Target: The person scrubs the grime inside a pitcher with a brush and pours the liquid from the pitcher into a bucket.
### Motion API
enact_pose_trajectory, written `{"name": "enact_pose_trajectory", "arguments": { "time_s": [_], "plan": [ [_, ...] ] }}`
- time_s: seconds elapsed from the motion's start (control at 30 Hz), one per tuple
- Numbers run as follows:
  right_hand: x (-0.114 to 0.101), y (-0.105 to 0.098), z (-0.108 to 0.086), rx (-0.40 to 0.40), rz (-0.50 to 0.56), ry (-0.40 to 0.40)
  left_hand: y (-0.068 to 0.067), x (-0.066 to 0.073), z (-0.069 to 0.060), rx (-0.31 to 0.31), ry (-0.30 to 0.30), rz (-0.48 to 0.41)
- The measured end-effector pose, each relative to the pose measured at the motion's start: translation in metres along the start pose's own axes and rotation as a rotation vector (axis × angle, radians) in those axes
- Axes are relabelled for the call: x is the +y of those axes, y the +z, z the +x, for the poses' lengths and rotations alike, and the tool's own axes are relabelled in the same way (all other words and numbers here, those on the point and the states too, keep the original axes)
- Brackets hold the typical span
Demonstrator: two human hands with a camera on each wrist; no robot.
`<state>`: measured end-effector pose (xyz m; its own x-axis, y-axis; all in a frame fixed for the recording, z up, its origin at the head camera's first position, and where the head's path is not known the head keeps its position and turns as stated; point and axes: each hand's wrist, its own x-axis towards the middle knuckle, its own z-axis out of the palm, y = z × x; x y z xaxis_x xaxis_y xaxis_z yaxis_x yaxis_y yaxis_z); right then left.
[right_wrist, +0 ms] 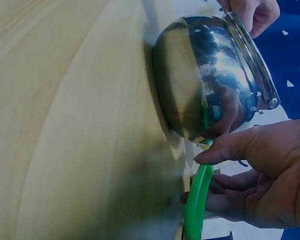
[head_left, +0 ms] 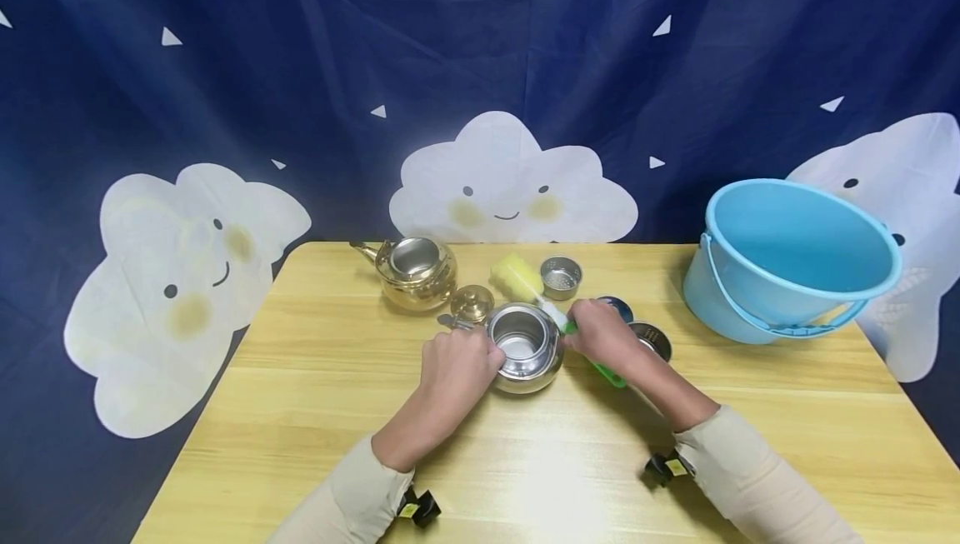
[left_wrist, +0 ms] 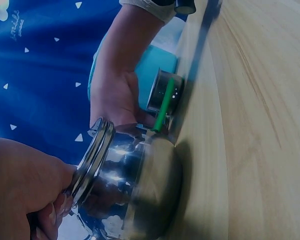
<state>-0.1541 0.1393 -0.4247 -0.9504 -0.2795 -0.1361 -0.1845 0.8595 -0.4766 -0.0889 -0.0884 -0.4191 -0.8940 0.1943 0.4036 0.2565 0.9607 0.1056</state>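
A shiny silver teapot [head_left: 528, 381] stands lidless at the middle of the table. My left hand [head_left: 457, 361] grips its rim from the left, thumb at the opening. On the other side, my right hand [head_left: 603, 331] holds a sponge brush by its green handle [right_wrist: 197, 205], thumb and fingers round it. The brush's yellow sponge head [head_left: 516, 277] is blurred and lies behind the teapot, outside its opening. In the right wrist view, the right thumb is close to the teapot's side; whether they touch I cannot tell.
Behind on the left stand a gold teapot [head_left: 420, 286] and a gold lid [head_left: 472, 302]. A metal strainer [head_left: 561, 277] sits at the back. Near the right hand are a dark round piece [head_left: 617, 308] and another strainer [head_left: 651, 340]. A blue bucket [head_left: 720, 302] stands at the right.
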Motion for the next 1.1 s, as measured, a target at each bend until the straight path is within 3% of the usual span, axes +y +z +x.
{"name": "enact_pose_trajectory", "arguments": {
  "time_s": [0.17,0.5,0.7,0.9,1.1],
  "plan": [
    [-0.001,-0.008,-0.002,0.045,0.055,-0.012,0.000,0.000,0.000,-0.003,-0.001,0.003],
    [-0.008,-0.027,-0.021,0.198,0.011,-0.086,0.000,0.001,0.000,0.000,-0.001,0.003],
    [-0.008,-0.035,-0.033,0.245,-0.001,-0.119,0.000,0.000,0.000,0.011,0.010,0.005],
    [-0.003,-0.044,-0.047,0.282,-0.074,-0.164,0.000,0.000,0.000,0.011,0.015,0.004],
    [0.002,-0.052,-0.061,0.358,-0.194,-0.269,0.000,0.000,0.000,0.012,0.016,0.003]
  ]
}}
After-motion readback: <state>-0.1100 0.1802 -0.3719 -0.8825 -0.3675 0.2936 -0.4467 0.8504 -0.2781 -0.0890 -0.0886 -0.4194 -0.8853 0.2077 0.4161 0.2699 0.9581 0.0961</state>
